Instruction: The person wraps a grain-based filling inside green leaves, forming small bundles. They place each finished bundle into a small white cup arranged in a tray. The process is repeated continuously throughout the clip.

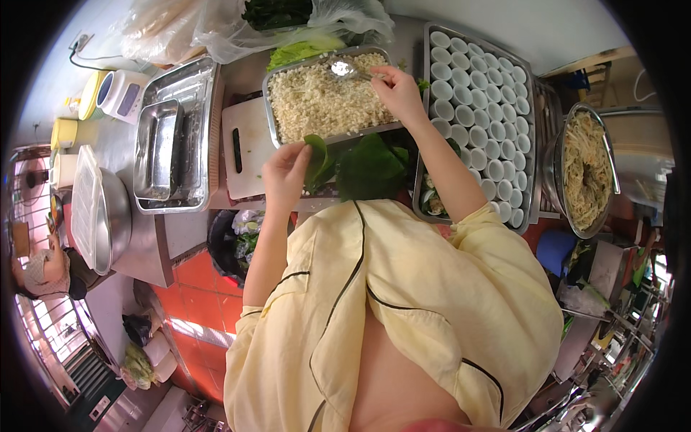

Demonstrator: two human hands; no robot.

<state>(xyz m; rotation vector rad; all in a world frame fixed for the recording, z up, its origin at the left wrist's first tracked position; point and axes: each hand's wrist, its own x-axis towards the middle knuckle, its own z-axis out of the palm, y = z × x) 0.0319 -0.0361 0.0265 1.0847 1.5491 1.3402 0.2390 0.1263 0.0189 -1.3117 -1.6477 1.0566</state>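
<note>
My left hand (286,171) pinches a green leaf (319,161) between thumb and fingers, just off the near edge of a metal tray (266,100). Finely chopped pale food (324,105) fills that tray. Over its far right part, my right hand (398,96) grips the handle of a metal spoon (344,69). The spoon's bowl touches or hovers just above the chopped food; I cannot tell which. Between the tray and my body lies a pile of large dark green leaves (372,166). A white cutting board (244,156) is left of the tray, partly under or beside it.
On the right, a large metal tray (426,51) holds rows of small white cups (478,100). Beyond it sits a bowl of shredded food (583,167). Nested metal trays (208,135) are on the left. A lined bin (221,243) stands below the table edge. A person (48,270) is far left.
</note>
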